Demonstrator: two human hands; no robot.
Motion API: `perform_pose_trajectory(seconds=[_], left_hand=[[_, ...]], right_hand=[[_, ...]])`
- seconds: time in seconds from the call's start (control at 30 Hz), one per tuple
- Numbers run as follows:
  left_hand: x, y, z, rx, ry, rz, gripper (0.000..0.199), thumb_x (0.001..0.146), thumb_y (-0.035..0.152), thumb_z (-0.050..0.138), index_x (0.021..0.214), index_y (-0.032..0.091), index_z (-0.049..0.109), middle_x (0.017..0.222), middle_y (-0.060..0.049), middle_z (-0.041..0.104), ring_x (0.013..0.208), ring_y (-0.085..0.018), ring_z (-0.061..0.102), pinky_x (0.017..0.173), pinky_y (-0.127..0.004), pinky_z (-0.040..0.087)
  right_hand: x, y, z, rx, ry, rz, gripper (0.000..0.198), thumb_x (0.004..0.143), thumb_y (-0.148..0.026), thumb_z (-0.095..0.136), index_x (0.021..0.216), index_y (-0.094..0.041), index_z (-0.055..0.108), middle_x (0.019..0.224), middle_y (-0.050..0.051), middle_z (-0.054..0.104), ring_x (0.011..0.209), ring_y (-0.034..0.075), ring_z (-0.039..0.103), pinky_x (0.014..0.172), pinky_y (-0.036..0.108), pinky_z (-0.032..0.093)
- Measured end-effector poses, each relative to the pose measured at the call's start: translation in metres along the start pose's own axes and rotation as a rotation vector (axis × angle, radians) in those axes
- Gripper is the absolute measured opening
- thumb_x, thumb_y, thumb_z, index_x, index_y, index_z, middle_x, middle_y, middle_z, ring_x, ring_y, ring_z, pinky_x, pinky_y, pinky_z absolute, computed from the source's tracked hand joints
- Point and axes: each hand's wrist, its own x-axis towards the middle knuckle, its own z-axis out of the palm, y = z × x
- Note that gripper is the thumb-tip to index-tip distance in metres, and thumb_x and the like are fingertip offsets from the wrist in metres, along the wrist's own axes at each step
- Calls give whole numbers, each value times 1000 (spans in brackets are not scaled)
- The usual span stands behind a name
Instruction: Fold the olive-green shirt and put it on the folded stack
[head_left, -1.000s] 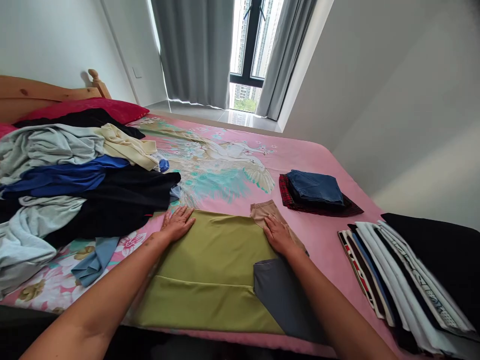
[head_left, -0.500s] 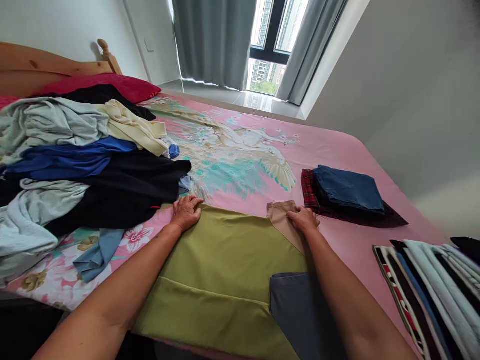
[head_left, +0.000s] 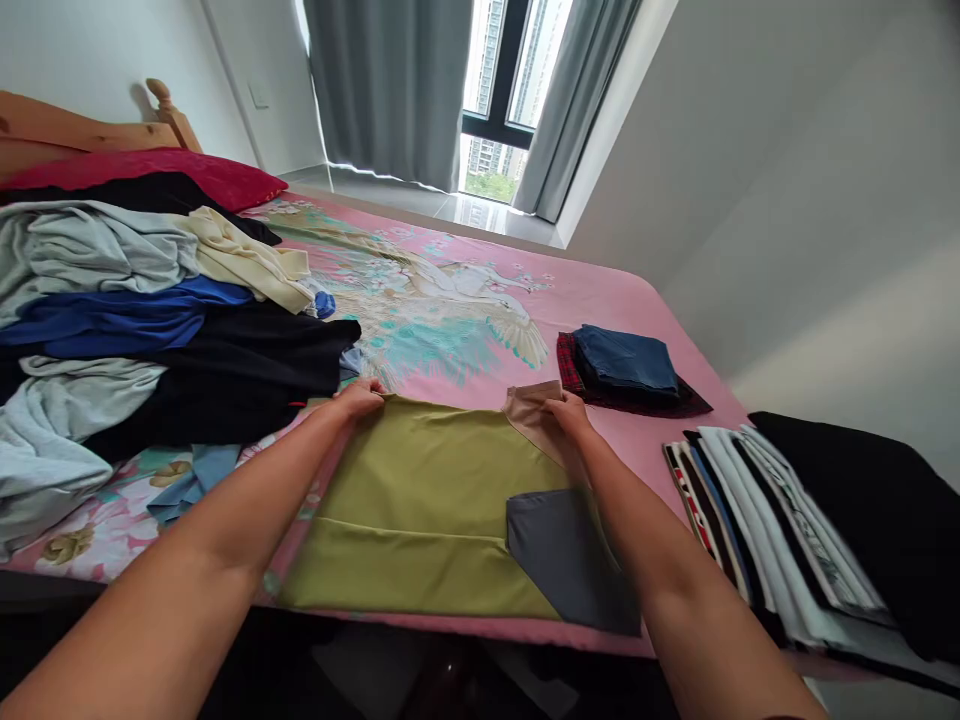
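An olive-green garment (head_left: 427, 490) lies flat on the pink bed sheet (head_left: 600, 295), with a tan panel (head_left: 529, 412) at its far right corner and a grey panel (head_left: 559, 555) at its near right. My left hand (head_left: 360, 398) pinches the garment's far left corner. At the far right corner my right hand (head_left: 568, 412) grips the tan panel's edge. Both forearms stretch over the cloth.
A heap of unfolded clothes (head_left: 135, 330) fills the bed's left side, against a red pillow (head_left: 150, 172). Folded jeans on a plaid piece (head_left: 626, 368) sit right of my right hand. A row of folded garments (head_left: 787, 530) lies at the right edge.
Both hands went from lying flat on the green garment to gripping its far corners. The view has shifted a little.
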Motion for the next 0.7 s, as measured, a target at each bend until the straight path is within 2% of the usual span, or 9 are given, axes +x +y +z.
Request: perform_pose_trajectory(seconds=[0.1, 0.2, 0.33, 0.43, 0.53, 0.6, 0.7], left_hand=[[-18, 7, -16, -75, -29, 58, 31, 72, 40, 60, 84, 12, 63, 74, -1, 64, 71, -14, 57, 67, -27, 46], [-48, 0, -28, -130, -41, 98, 28, 69, 38, 58, 82, 14, 66, 77, -1, 67, 77, -16, 59, 68, -24, 47], [-100, -25, -28, -141, -21, 281, 22, 72, 29, 50, 80, 19, 68, 82, -1, 68, 85, -17, 60, 79, -26, 46], [-136, -43, -9, -47, -34, 469, 23, 69, 16, 48, 79, 20, 69, 87, -3, 66, 90, -17, 58, 89, -30, 43], [-158, -53, 9, -27, -4, 508, 24, 69, 14, 49, 81, 21, 69, 96, -5, 65, 97, -18, 56, 94, -34, 41], [-163, -55, 15, -51, 19, 493, 24, 71, 15, 48, 83, 21, 68, 98, -6, 64, 100, -18, 55, 96, -35, 41], [-163, -51, 10, -56, 3, 485, 23, 73, 18, 48, 83, 21, 69, 99, -5, 63, 101, -18, 55, 96, -35, 42]], right_hand=[[-23, -12, -24, 101, 1, -43, 39, 65, -33, 50, 91, -9, 66, 77, 5, 66, 68, 15, 55, 61, 24, 44], [-65, -17, -54, 147, 9, -89, 35, 65, -35, 50, 85, -11, 66, 73, 3, 63, 69, 16, 54, 62, 25, 43], [-141, 4, -77, 130, -13, -167, 30, 66, -35, 52, 84, -14, 65, 74, 1, 62, 74, 18, 54, 67, 28, 43], [-191, 40, -69, 103, -92, -160, 26, 66, -33, 52, 83, -17, 65, 79, 3, 64, 77, 19, 57, 72, 29, 45], [-220, 66, -51, -20, -102, -174, 22, 67, -30, 51, 80, -19, 64, 83, 4, 64, 82, 21, 58, 78, 33, 45], [-226, 70, -43, -131, -86, -239, 21, 67, -30, 50, 81, -21, 65, 86, 4, 64, 87, 21, 57, 84, 35, 44], [-225, 60, -46, -183, -108, -291, 25, 68, -29, 49, 84, -22, 66, 89, 4, 65, 89, 21, 57, 87, 36, 44]])
